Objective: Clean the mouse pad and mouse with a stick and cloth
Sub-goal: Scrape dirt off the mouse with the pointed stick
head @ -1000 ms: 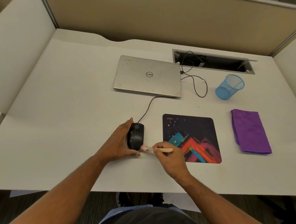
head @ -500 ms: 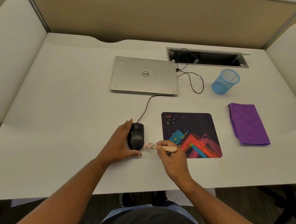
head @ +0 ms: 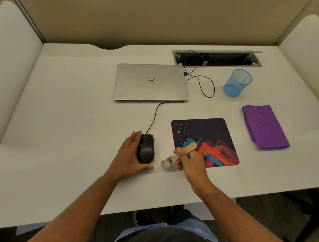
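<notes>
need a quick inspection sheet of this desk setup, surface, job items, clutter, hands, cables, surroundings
surface: white desk, faint pale smudge beside the mouse
job's things: black wired mouse on the desk left of the mouse pad, not on it; small brush with wooden stick handle, bristles just right of the mouse, apart from it; folded purple cloth right of the pad, untouched
clutter: closed silver Dell laptop; blue mesh cup, looks empty
grippers: left hand cupping the mouse's left side; right hand gripping the brush
cables: mouse cable runs up toward the laptop; black cable loops from the cable hatch
surroundings: beige cubicle partitions
</notes>
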